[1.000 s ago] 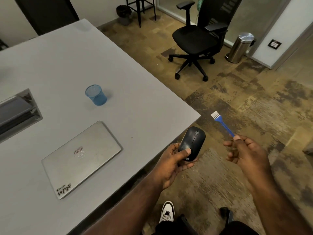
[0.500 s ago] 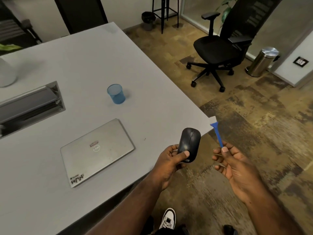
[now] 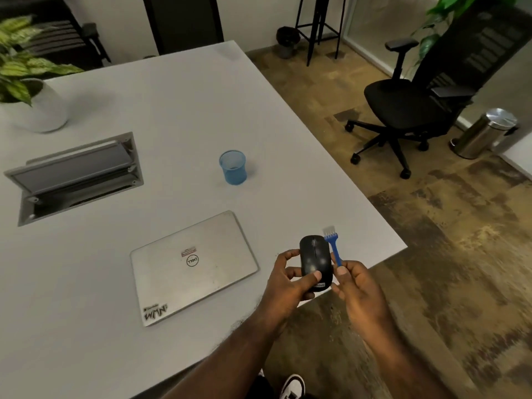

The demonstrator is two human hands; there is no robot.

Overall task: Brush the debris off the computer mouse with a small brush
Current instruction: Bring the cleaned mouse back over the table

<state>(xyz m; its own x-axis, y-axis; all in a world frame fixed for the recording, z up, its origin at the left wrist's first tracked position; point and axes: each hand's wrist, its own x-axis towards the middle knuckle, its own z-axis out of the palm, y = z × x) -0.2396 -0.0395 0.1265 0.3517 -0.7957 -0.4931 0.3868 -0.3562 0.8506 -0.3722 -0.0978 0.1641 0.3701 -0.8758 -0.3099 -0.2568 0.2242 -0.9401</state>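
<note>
Setting: an office or meeting room. Evidence recorded: a large grey table (image 3: 172, 116) with a recessed cable hatch (image 3: 77, 177) set in its top; a closed silver laptop (image 3: 193, 266) lying on it; a blue mesh pen cup (image 3: 233, 167); a potted plant (image 3: 26, 90) in a white pot at the far left. On patterned carpet tiles (image 3: 449, 254) stood a black swivel chair (image 3: 414, 105) on castors and a steel pedal bin (image 3: 486, 133) beside a glass partition (image 3: 371, 27).

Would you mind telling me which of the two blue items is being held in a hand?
The small blue brush, pinched in the right hand beside the mouse; the blue mesh cup stands alone on the table.
</note>
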